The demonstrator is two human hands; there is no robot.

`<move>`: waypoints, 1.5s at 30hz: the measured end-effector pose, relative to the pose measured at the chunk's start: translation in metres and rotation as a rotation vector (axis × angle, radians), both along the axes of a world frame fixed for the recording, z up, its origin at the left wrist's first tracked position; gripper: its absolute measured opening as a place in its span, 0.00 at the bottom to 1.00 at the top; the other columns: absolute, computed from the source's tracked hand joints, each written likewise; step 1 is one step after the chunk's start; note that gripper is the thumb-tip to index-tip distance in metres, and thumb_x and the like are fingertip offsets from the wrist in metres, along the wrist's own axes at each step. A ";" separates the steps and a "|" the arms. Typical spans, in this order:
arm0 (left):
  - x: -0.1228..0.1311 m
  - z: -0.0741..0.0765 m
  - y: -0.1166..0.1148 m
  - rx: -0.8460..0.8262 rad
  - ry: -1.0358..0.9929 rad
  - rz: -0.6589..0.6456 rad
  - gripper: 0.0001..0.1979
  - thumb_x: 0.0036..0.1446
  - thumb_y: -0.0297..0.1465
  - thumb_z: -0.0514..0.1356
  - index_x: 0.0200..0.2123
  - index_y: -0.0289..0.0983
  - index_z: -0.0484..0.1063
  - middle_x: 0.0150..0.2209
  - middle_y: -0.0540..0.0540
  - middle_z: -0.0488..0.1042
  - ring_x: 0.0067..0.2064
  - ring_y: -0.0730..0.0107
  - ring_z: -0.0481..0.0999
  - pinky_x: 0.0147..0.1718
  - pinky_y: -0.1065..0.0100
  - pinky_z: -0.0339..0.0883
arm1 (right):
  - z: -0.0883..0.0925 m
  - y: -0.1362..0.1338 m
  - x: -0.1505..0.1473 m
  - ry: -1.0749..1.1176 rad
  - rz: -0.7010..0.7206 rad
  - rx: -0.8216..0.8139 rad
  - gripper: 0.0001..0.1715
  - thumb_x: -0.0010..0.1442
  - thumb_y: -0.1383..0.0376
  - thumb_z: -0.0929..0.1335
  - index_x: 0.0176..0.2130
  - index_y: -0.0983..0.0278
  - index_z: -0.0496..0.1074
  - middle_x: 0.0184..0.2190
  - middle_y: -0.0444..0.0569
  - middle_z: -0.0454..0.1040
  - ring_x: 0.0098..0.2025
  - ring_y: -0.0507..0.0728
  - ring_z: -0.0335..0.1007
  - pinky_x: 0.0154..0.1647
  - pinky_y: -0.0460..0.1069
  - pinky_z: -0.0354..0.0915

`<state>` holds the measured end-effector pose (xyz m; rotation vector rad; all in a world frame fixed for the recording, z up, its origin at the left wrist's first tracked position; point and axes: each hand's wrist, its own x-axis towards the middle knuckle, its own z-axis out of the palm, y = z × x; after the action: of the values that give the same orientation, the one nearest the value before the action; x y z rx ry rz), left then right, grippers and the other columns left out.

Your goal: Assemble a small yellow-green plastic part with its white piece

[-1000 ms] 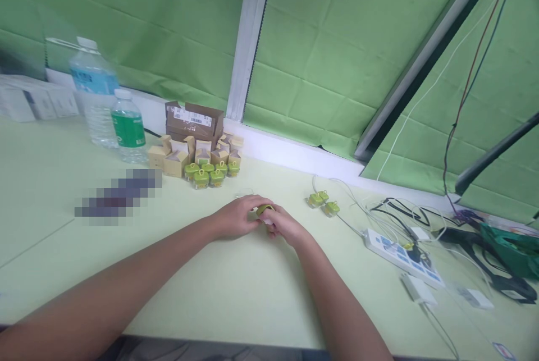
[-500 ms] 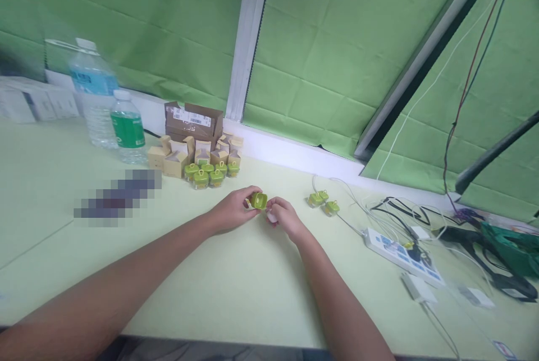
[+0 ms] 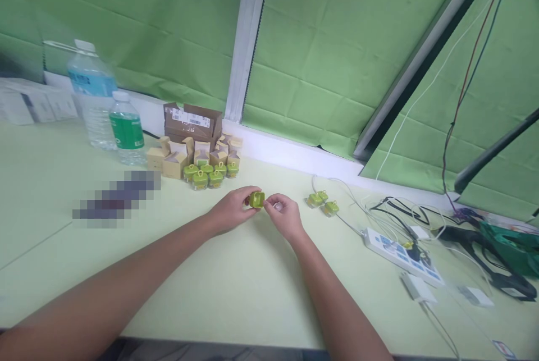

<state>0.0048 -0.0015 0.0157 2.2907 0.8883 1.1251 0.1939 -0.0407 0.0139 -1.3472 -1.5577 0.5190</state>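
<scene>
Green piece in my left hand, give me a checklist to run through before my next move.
1. Left hand gripping the green piece: ok.
2. Right hand free: not ok, it holds a small pale piece.
3. Right fingertips clear of the green piece: cannot tell, they are very close.
4. Green-lidded containers by the opened cartons upright: ok.
5. Green-labelled bottle upright, away from both hands: ok.
6. Power strip away from both hands: ok.
</scene>
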 end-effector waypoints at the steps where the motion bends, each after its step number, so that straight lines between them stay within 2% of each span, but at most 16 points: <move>1: 0.000 0.000 0.000 0.003 0.001 -0.008 0.16 0.57 0.33 0.61 0.49 0.40 0.73 0.39 0.49 0.77 0.36 0.67 0.73 0.35 0.68 0.68 | 0.000 0.000 0.000 -0.022 -0.005 0.008 0.13 0.57 0.54 0.70 0.31 0.61 0.76 0.27 0.43 0.74 0.27 0.53 0.63 0.32 0.48 0.61; 5: -0.001 -0.003 0.000 0.043 0.052 -0.043 0.18 0.57 0.32 0.61 0.51 0.41 0.73 0.45 0.47 0.78 0.42 0.63 0.76 0.42 0.65 0.70 | -0.003 -0.001 -0.003 -0.077 0.025 0.018 0.11 0.58 0.56 0.69 0.34 0.60 0.78 0.34 0.45 0.77 0.30 0.54 0.66 0.37 0.49 0.64; 8: -0.001 -0.004 0.002 0.082 0.092 -0.023 0.18 0.57 0.33 0.61 0.52 0.41 0.72 0.47 0.46 0.77 0.44 0.61 0.76 0.45 0.63 0.70 | -0.003 0.000 -0.004 -0.102 0.022 0.018 0.12 0.59 0.56 0.68 0.33 0.60 0.76 0.34 0.46 0.76 0.32 0.54 0.68 0.39 0.50 0.64; 11: -0.003 -0.002 0.003 0.133 0.110 0.035 0.19 0.57 0.34 0.62 0.52 0.41 0.72 0.46 0.45 0.77 0.46 0.59 0.76 0.46 0.62 0.70 | -0.002 0.001 0.000 -0.114 -0.055 -0.011 0.11 0.59 0.56 0.67 0.31 0.61 0.72 0.33 0.45 0.73 0.32 0.55 0.67 0.39 0.50 0.64; 14: -0.006 0.000 0.007 0.150 0.092 0.121 0.20 0.56 0.34 0.63 0.52 0.40 0.71 0.45 0.45 0.77 0.43 0.60 0.75 0.44 0.62 0.69 | -0.004 0.003 0.004 -0.140 -0.109 -0.052 0.07 0.54 0.63 0.67 0.36 0.61 0.69 0.36 0.47 0.71 0.37 0.57 0.68 0.42 0.51 0.65; 19: -0.011 -0.002 0.018 0.075 0.015 0.252 0.19 0.56 0.36 0.64 0.51 0.40 0.70 0.42 0.47 0.76 0.38 0.64 0.73 0.38 0.64 0.68 | -0.017 0.005 0.004 -0.275 -0.019 -0.169 0.17 0.49 0.71 0.66 0.41 0.62 0.68 0.41 0.51 0.68 0.42 0.58 0.68 0.44 0.53 0.66; 21: -0.012 -0.005 0.021 0.039 -0.001 0.274 0.20 0.55 0.37 0.64 0.51 0.40 0.70 0.41 0.47 0.75 0.37 0.64 0.73 0.38 0.65 0.67 | -0.021 0.005 0.002 -0.323 0.024 -0.148 0.20 0.48 0.74 0.65 0.42 0.62 0.68 0.42 0.51 0.68 0.43 0.59 0.68 0.46 0.53 0.66; 24: -0.012 -0.006 0.023 0.010 -0.021 0.279 0.21 0.55 0.38 0.64 0.51 0.40 0.70 0.41 0.48 0.75 0.37 0.65 0.73 0.38 0.65 0.67 | -0.023 0.005 -0.001 -0.346 0.037 -0.049 0.24 0.48 0.74 0.66 0.47 0.62 0.67 0.45 0.52 0.70 0.47 0.59 0.68 0.50 0.54 0.65; 27: -0.010 -0.007 0.022 0.016 -0.042 0.264 0.20 0.55 0.38 0.64 0.51 0.41 0.70 0.42 0.48 0.76 0.37 0.65 0.73 0.38 0.65 0.67 | -0.020 0.005 -0.001 -0.308 0.010 -0.010 0.28 0.50 0.72 0.67 0.51 0.62 0.65 0.44 0.51 0.72 0.44 0.58 0.70 0.47 0.53 0.66; 31: -0.009 -0.006 0.020 0.023 -0.041 0.232 0.19 0.55 0.38 0.64 0.50 0.41 0.71 0.42 0.48 0.76 0.38 0.65 0.73 0.38 0.65 0.67 | -0.016 0.005 0.001 -0.321 -0.020 0.024 0.23 0.52 0.69 0.67 0.49 0.61 0.67 0.40 0.48 0.74 0.38 0.57 0.69 0.40 0.51 0.66; 34: -0.010 -0.004 0.019 0.030 -0.031 0.224 0.18 0.56 0.38 0.64 0.48 0.40 0.71 0.40 0.48 0.76 0.37 0.65 0.72 0.38 0.65 0.66 | -0.019 0.006 0.003 -0.400 -0.011 0.016 0.19 0.52 0.70 0.68 0.45 0.61 0.72 0.38 0.49 0.76 0.39 0.58 0.70 0.43 0.52 0.65; 37: -0.010 -0.003 0.017 0.026 -0.020 0.219 0.17 0.56 0.38 0.63 0.47 0.40 0.72 0.39 0.48 0.75 0.37 0.65 0.72 0.37 0.65 0.66 | -0.025 0.008 0.005 -0.421 0.028 0.005 0.22 0.52 0.71 0.69 0.48 0.62 0.74 0.42 0.52 0.78 0.43 0.60 0.72 0.47 0.54 0.66; 40: -0.010 -0.002 0.016 0.022 -0.018 0.207 0.17 0.56 0.38 0.63 0.48 0.39 0.72 0.40 0.47 0.76 0.37 0.65 0.72 0.37 0.65 0.66 | -0.025 0.010 0.007 -0.362 0.029 0.012 0.26 0.54 0.67 0.70 0.54 0.61 0.72 0.48 0.54 0.77 0.47 0.61 0.72 0.48 0.55 0.68; 42: -0.010 -0.002 0.015 0.016 -0.010 0.201 0.17 0.56 0.37 0.63 0.49 0.39 0.72 0.40 0.47 0.76 0.37 0.65 0.73 0.37 0.65 0.66 | -0.021 0.009 0.009 -0.314 -0.006 0.045 0.23 0.57 0.65 0.69 0.53 0.61 0.72 0.50 0.54 0.76 0.50 0.61 0.72 0.47 0.55 0.69; 45: -0.010 -0.003 0.014 0.014 0.003 0.184 0.17 0.56 0.36 0.63 0.48 0.40 0.72 0.40 0.48 0.76 0.38 0.65 0.73 0.37 0.65 0.66 | -0.010 0.004 0.008 -0.231 -0.055 0.135 0.15 0.60 0.65 0.66 0.47 0.62 0.76 0.48 0.54 0.77 0.51 0.61 0.71 0.46 0.54 0.70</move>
<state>-0.0047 0.0129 0.0127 2.2593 1.1149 1.2073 0.2014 -0.0363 0.0040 -1.3783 -1.7040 0.2254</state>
